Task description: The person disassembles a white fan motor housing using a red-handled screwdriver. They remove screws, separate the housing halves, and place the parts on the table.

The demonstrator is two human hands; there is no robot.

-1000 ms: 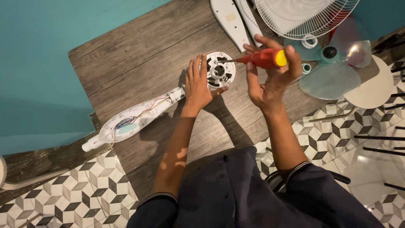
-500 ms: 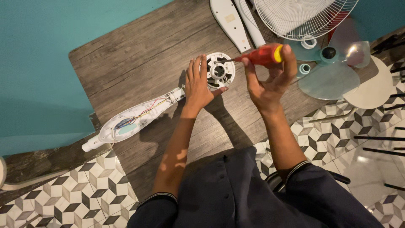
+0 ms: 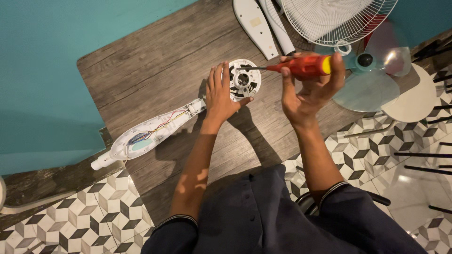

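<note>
Two hands on it: our left hand (image 3: 220,96) steadies the round white plastic fan motor housing (image 3: 244,80) on the wooden table (image 3: 146,70), right hand (image 3: 308,89) grips the red-handled screwdriver (image 3: 294,66), tip at its rim—we judge screw-driving underway, needing steady alignment.

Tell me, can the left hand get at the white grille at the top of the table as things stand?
Probably not at once. The left hand lies flat against the round motor housing, steadying it. The white grille lies far off, beyond the right hand and its red screwdriver, which cross the way.
</note>
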